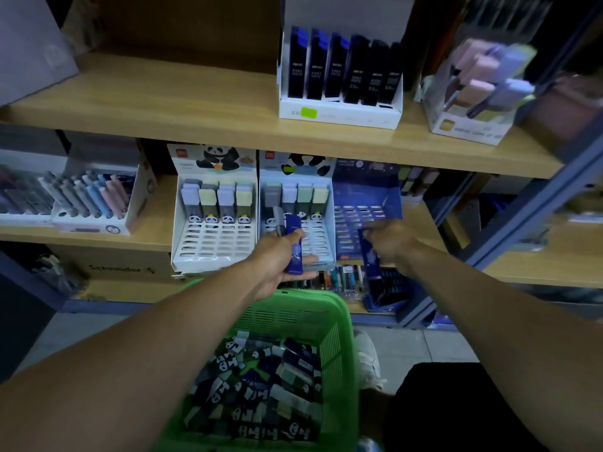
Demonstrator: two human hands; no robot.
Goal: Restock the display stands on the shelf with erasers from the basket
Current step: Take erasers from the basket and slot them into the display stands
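A green basket (339,324) full of panda and dark blue erasers (261,383) sits below my arms. My left hand (277,259) holds dark blue erasers (292,246) in front of the second white panda display stand (295,203). My right hand (388,244) grips another dark blue eraser (370,259) at the front of the dark blue display stand (365,203) on the middle shelf. To the left stands another white panda stand (213,203) with several pastel erasers at its back rows.
On the upper wooden shelf (195,102) are a white box of dark lead cases (339,79) and a box of pastel items (476,93). A pastel pen display (94,197) stands at left. A blue metal upright (535,197) frames the right side. Pens lie on the lower shelf (339,278).
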